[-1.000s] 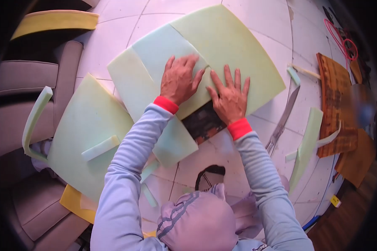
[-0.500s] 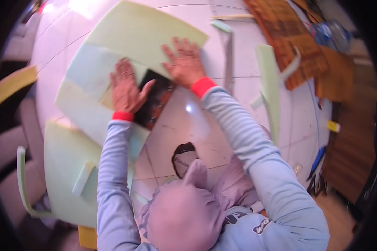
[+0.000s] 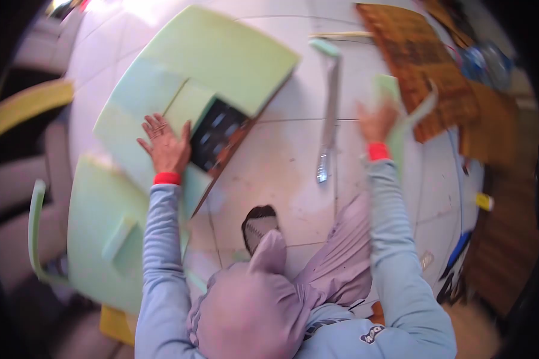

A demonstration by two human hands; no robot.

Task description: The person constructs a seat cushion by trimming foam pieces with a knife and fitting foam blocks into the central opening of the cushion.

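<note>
I've got left hand [image 3: 166, 146] palm-down, splayed, at left; right hand [image 3: 378, 121] blurred at right; forearms [image 3: 163, 233] point to far side.

Right hand [image 3: 377, 122] blurred, hiding part of foam strip [image 3: 387, 85]; shirt [image 3: 344, 341] cut off below.

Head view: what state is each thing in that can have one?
Left hand: open, palm down on foam.
Right hand: blurred, by a strip; contact and grip unclear.
Foam: laid over a board.
Board: partly bare.
Knife: lying on floor, not held.
Block: lying on another foam sheet.
</note>
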